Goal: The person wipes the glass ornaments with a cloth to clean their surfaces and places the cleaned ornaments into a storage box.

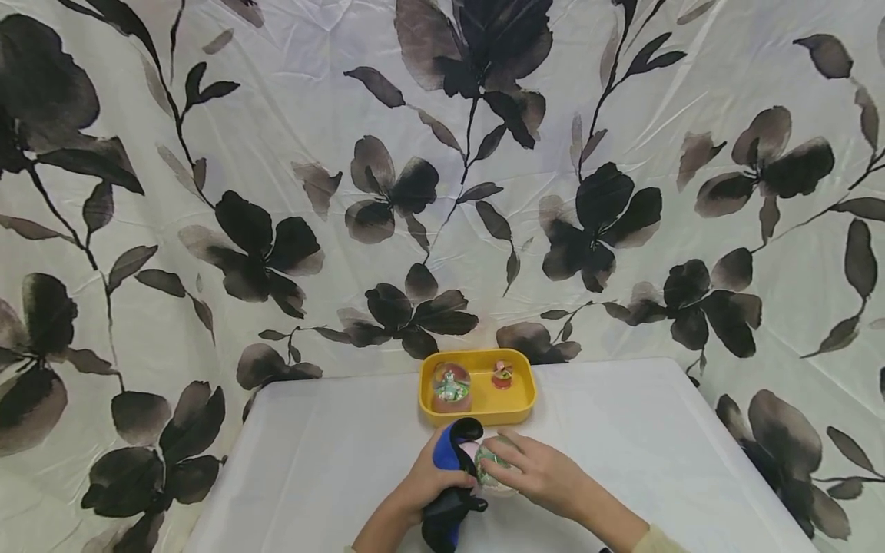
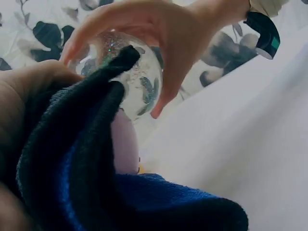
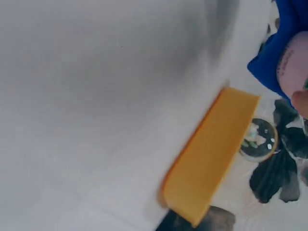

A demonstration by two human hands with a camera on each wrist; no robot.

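Observation:
A blue cloth with black edging [image 1: 448,453] is bunched in my left hand [image 1: 427,478], folded against a snow globe [image 1: 492,470]. The globe's clear dome [image 2: 144,89] faces my right hand [image 1: 553,472], which curls its fingers over the glass. In the left wrist view, the globe's pink base [image 2: 124,147] sits between folds of the cloth. Small dark lettering shows on that base in the right wrist view, where one fingertip [image 3: 301,102] of a hand overlaps it. Both hands are above the white table, just in front of a yellow tray [image 1: 477,418].
The tray holds a second snow globe [image 1: 452,384] with a pink base on its left and a small figurine [image 1: 502,373] on a reddish base on its right. The white-covered table [image 1: 622,430] ends at a hanging floral cloth [image 1: 484,230] behind it.

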